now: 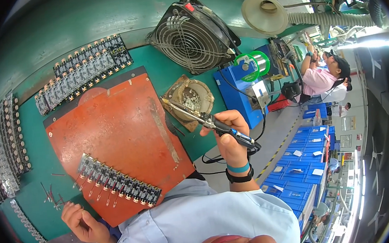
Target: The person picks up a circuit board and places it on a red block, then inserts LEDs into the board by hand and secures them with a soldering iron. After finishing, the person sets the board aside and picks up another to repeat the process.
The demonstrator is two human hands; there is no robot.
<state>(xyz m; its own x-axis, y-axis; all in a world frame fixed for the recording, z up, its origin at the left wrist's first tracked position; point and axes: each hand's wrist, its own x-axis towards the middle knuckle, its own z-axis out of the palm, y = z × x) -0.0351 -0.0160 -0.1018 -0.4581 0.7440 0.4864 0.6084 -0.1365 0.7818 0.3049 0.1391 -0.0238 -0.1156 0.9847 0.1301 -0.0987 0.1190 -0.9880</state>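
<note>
My right hand (231, 134) is closed around a soldering iron (223, 127), its metal tip pointing up and left over a round, solder-stained dish (192, 98). My left hand (84, 225) is at the lower left with its fingers bent and the thumb apart. Its fingertips are beside a small loose pile of thin leaded parts (52, 197); whether they touch it I cannot tell. Between my hands, a strip of small circuit boards (119, 181) lies slanted on an orange-red work board (112, 128). Several thin reddish leads stick out from the strip's near side.
More circuit board strips (83, 71) lie behind the work board, with others stacked at the left (6, 142). A black fan (192, 38) stands at the back, beside a blue soldering station (238, 94) with a green solder spool (256, 65). A fume funnel (264, 14) hangs above; blue bins (291, 168) stand right.
</note>
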